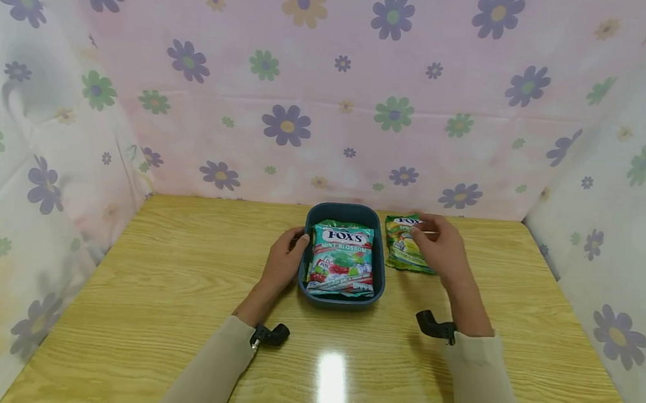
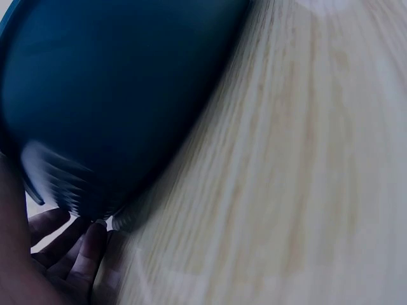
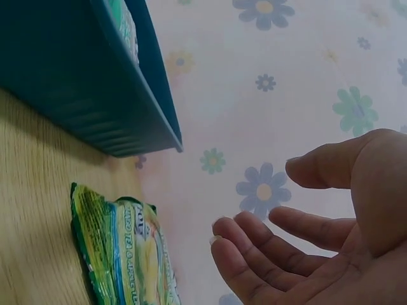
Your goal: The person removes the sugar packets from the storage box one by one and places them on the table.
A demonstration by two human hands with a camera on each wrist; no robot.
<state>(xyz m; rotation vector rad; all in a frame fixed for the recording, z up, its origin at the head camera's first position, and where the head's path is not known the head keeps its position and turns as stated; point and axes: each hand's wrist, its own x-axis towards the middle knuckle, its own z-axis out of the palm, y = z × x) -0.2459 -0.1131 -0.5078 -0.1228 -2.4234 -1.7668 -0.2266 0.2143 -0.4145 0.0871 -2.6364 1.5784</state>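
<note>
Blue tub (image 1: 342,304) on tabletop (image 1: 205,268), teal Fox's Mint Blossom bag (image 1: 343,262) lying inside. Looks like another green packet (image 1: 358,225) under it, mostly hidden so can't swear to it. Left hand (image 1: 284,261) grips tub's left wall, thumb at rim. Green Fox's bag (image 1: 403,248) lies just right of tub. Right hand (image 1: 442,247) beside that bag, fingers loose, holding nothing.

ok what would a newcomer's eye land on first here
Probably the dark blue, rounded rectangular tub toward the far edge of the wooden table, a turquoise Fox's Mint Blossom packet lying uppermost inside. Next, the green-and-yellow Fox's packet to its right, a right hand hovering above it. Behind, the pale pink flower-print cloth stands out.
</note>
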